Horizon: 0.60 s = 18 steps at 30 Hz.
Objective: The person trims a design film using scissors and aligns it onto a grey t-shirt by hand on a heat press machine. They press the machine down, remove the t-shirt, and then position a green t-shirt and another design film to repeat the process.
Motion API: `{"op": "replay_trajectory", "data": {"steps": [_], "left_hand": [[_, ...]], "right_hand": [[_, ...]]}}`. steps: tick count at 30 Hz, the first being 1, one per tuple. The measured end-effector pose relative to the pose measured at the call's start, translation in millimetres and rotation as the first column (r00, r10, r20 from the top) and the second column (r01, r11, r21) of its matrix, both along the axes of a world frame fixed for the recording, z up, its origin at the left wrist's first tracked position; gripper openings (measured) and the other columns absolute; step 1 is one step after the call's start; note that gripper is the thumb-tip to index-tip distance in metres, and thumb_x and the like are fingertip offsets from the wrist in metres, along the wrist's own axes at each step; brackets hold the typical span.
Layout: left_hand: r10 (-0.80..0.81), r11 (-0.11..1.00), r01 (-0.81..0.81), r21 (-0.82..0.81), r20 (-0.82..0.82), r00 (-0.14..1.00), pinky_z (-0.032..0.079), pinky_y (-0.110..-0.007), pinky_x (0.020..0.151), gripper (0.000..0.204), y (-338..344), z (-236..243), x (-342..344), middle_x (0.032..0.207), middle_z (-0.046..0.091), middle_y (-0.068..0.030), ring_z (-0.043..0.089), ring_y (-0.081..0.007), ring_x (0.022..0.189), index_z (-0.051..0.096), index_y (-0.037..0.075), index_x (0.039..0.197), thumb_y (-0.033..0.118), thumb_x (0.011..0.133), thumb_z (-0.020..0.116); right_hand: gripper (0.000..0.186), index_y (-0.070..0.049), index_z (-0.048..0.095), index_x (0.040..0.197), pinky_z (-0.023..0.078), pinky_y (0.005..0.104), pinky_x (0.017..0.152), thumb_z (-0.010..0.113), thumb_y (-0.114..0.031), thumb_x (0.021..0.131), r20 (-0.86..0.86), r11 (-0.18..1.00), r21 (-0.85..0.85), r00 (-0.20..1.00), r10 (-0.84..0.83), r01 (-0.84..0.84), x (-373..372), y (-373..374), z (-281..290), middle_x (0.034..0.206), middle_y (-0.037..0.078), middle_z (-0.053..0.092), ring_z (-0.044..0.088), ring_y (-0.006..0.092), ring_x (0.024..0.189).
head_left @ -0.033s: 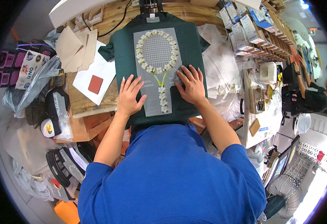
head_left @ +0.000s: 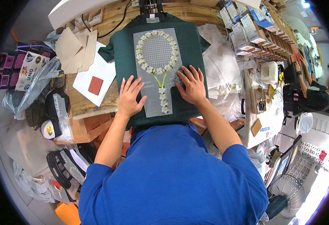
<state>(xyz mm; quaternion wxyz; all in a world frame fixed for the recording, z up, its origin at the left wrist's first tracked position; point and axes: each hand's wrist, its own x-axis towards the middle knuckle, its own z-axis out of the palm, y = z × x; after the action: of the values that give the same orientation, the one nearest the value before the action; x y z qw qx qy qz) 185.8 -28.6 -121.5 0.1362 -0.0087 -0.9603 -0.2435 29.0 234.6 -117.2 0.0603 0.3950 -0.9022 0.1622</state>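
A dark green T-shirt point(head_left: 125, 48) lies spread over a flat platen, its collar at the far end. On its front sits a translucent transfer film point(head_left: 142, 105) printed with a racket design point(head_left: 157, 52) ringed in white flowers, with pale lettering beside the handle. My left hand point(head_left: 130, 98) rests flat with fingers spread at the film's left edge, touching shirt and film. My right hand point(head_left: 193, 87) lies likewise on the right edge, fingertips over part of the lettering. Neither hand holds anything.
Left of the shirt are brown paper sheets point(head_left: 71, 50) and white paper point(head_left: 93, 88) bearing a reddish-brown square point(head_left: 95, 85). Clear plastic point(head_left: 221, 56) lies to the right, below stacked boxes point(head_left: 243, 35). A white machine part point(head_left: 74, 11) arches overhead. Another person point(head_left: 316, 99) works at far right.
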Motion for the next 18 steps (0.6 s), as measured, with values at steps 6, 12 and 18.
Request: {"op": "replay_trajectory", "data": {"steps": [6, 12, 18], "left_hand": [[-0.012, 1.000, 0.012, 0.000, -0.027, 1.000, 0.024, -0.055, 0.120, 0.049, 0.5, -1.4, 0.0, 0.143, 0.054, -0.0093, 0.039, -0.0352, 0.142, 0.064, 0.007, 0.124, 0.023, 0.079, 0.074], [-0.005, 1.000, 0.005, -0.003, -0.022, 1.000, 0.024, -0.055, 0.119, 0.050, 1.7, -1.6, 0.3, 0.143, 0.055, -0.0093, 0.039, -0.0351, 0.141, 0.064, 0.007, 0.124, 0.024, 0.078, 0.075], [0.007, 1.000, -0.007, 0.007, -0.035, 0.999, 0.024, -0.055, 0.119, 0.047, 1.9, -1.1, -0.7, 0.139, 0.056, -0.0090, 0.040, -0.0338, 0.140, 0.065, 0.008, 0.122, 0.023, 0.079, 0.075]], "right_hand": [[0.045, -0.017, 0.061, 0.132, 0.023, 0.0568, 0.118, 0.065, -0.035, 0.090, -0.004, 1.000, 0.007, 1.000, -0.015, 0.015, 0.4, 1.7, -1.0, 0.145, 0.006, 0.052, 0.039, 0.0338, 0.140], [0.045, -0.018, 0.061, 0.131, 0.022, 0.0557, 0.119, 0.065, -0.035, 0.090, -0.012, 1.000, 0.001, 1.000, -0.014, 0.014, 1.5, 2.7, -2.3, 0.146, 0.006, 0.050, 0.039, 0.0338, 0.140], [0.045, -0.018, 0.061, 0.132, 0.023, 0.0554, 0.118, 0.064, -0.036, 0.091, -0.007, 1.000, -0.003, 1.000, -0.017, 0.017, 0.9, 1.0, -2.2, 0.146, 0.006, 0.051, 0.038, 0.0339, 0.140]]}}
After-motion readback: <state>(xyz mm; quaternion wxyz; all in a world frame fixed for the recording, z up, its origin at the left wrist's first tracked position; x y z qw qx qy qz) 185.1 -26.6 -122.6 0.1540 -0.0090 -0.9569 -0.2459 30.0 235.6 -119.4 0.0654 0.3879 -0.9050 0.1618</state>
